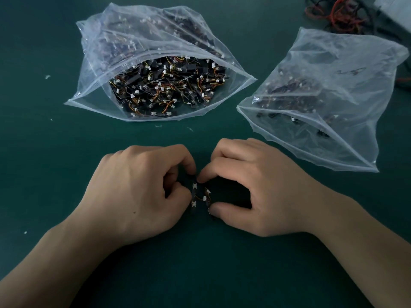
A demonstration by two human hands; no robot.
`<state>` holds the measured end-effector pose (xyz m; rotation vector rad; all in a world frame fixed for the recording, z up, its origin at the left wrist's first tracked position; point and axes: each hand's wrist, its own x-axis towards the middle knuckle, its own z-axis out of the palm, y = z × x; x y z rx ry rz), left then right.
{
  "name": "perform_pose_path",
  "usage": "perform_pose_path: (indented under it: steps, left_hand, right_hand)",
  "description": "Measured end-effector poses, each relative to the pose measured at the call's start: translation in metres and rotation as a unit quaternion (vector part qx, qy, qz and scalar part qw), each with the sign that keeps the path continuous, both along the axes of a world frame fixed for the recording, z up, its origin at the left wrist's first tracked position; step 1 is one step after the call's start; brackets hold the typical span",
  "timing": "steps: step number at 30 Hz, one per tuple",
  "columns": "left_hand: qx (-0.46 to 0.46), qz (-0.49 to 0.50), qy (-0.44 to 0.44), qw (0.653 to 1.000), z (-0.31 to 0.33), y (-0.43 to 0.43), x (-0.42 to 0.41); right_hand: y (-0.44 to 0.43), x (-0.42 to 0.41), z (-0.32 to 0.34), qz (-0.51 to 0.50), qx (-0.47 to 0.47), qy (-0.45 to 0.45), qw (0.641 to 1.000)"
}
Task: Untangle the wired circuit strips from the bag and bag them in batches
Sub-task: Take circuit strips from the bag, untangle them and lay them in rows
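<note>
A: Where are the two hands?
B: Low down on the green bench. The left hand is at 8 o'clock from the middle. The right hand is at 4 o'clock. Their fingertips almost touch.
A: Do they hold something?
B: Yes. Between them is a little bunch of circuit strips. It is black, with tiny white plugs and thin orange wire. The left hand has its fingers curled in and pinches the bunch from its side. The right hand pinches it too, first finger at the top end and thumb at the bottom end. Its other fingers are bent.
A: Where is the big bag?
B: At 11 o'clock, lying on the bench, well apart from the hands. Its mouth is wide open and faces the person. Inside is a tangled heap of strips.
A: Is there another one?
B: Yes, the second bag lies at 2 o'clock. It is see-through and has fewer strips in it. I cannot tell if its mouth is open.
A: Anything else?
B: A pile of red and black wires sits at 1 o'clock, behind the second bag. A few white bits lie at 10 o'clock.
</note>
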<state>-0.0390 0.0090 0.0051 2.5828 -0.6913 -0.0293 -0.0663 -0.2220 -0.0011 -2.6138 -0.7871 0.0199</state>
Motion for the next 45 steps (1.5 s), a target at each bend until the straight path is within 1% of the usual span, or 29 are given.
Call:
perform_pose_path:
  steps: [5, 8, 12, 14, 16, 26, 32, 36, 45]
  left_hand:
    - [-0.004, 0.003, -0.009, 1.000, 0.000, 0.001, 0.001]
    - [-0.025, -0.010, -0.010, 1.000, 0.002, 0.001, 0.001]
    - [-0.048, -0.068, -0.001, 0.997, 0.004, 0.002, 0.005]
    - [-0.040, -0.096, 0.006, 0.995, 0.004, 0.002, 0.006]
    - [-0.033, -0.103, 0.005, 0.994, 0.002, 0.002, 0.007]
    - [-0.055, -0.041, -0.015, 0.998, 0.000, 0.002, 0.003]
    - [-0.092, 0.053, -0.012, 0.994, -0.006, 0.002, 0.006]
    - [-0.118, 0.059, 0.002, 0.991, -0.007, 0.002, 0.007]
    - [-0.137, 0.074, 0.035, 0.987, -0.006, 0.001, 0.008]
  right_hand:
    - [0.000, 0.000, 0.001, -0.004, 0.005, 0.008, 1.000]
    - [0.000, 0.000, 0.001, -0.004, 0.004, 0.007, 1.000]
    - [0.001, 0.000, 0.001, -0.004, -0.001, 0.006, 1.000]
    - [0.001, 0.000, 0.001, -0.006, -0.004, 0.007, 1.000]
    - [0.001, 0.000, 0.000, -0.009, -0.004, 0.006, 1.000]
    - [0.000, 0.001, -0.002, 0.000, -0.006, -0.003, 1.000]
    - [0.000, 0.000, -0.002, 0.009, -0.009, -0.006, 1.000]
    - [-0.001, 0.001, -0.002, 0.013, -0.009, -0.008, 1.000]
    - [0.002, 0.000, -0.003, 0.029, -0.005, -0.006, 1.000]
